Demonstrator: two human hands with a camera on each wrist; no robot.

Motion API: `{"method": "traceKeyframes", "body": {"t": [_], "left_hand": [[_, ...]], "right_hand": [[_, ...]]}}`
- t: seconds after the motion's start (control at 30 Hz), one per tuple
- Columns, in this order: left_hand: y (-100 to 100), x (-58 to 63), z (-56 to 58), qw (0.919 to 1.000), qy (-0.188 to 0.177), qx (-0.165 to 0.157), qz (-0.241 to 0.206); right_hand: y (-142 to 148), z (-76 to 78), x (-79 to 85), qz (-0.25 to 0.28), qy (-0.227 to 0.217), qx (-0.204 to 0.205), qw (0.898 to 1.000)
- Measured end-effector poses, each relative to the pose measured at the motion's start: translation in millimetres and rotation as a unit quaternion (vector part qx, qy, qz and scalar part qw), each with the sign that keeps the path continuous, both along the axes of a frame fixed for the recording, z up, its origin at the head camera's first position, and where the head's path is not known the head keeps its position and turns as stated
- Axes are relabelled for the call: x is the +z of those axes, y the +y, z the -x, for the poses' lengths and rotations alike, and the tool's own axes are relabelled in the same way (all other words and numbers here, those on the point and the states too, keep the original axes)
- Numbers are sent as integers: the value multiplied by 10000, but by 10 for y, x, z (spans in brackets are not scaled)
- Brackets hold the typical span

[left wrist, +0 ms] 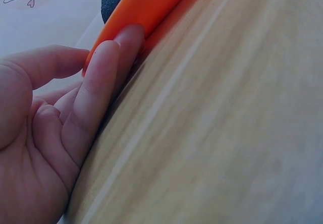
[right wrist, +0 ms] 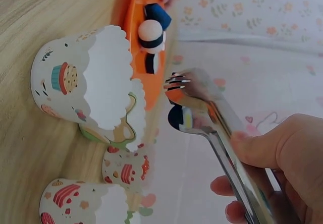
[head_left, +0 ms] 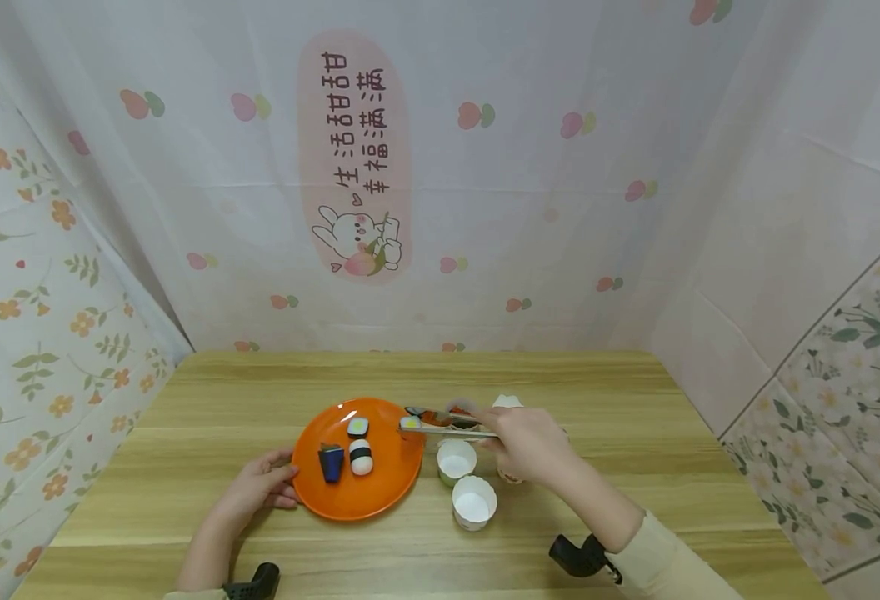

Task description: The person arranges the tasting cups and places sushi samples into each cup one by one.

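Note:
My left hand [head_left: 262,483] pinches the left rim of an orange plate [head_left: 357,500], thumb at the edge and fingers underneath. Metal tongs [right wrist: 222,138] with a fork-shaped tip are in my right hand [head_left: 532,442]. Between the tongs' tips sits a small toy sushi roll [head_left: 410,422] with a yellow centre, over the plate's right edge. On the plate lie another sushi roll [head_left: 358,427], a white piece with a black band [head_left: 361,457] and a dark blue cone-shaped piece [head_left: 331,462].
Patterned paper cups stand right of the plate: a front cup [head_left: 474,502], a green-based cup [head_left: 457,461], and others partly hidden behind my right hand, including a back cup [head_left: 507,402]. The wooden table [head_left: 260,392] meets a printed curtain [head_left: 440,208] behind.

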State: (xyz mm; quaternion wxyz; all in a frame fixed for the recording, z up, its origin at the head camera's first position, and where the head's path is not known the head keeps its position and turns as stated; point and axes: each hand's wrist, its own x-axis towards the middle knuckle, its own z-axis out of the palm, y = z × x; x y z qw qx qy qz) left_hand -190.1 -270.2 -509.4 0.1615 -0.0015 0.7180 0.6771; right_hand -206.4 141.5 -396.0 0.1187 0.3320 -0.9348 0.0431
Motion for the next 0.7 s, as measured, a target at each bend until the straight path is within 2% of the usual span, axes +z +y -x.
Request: {"method": "traceKeyframes", "body": {"t": [0.1, 0.33, 0.7], "left_hand": [[-1, -12, -4, 10000, 0, -14, -18], [-13, -28, 7, 10000, 44, -51, -27], [-16, -17, 10, 10000, -49, -33, -27]], "right_hand": [[50, -20, 15, -35, 65, -83, 9999], [143, -67, 76, 111, -116, -367, 9992], [303, -71, 75, 200, 127, -479, 9986]]}}
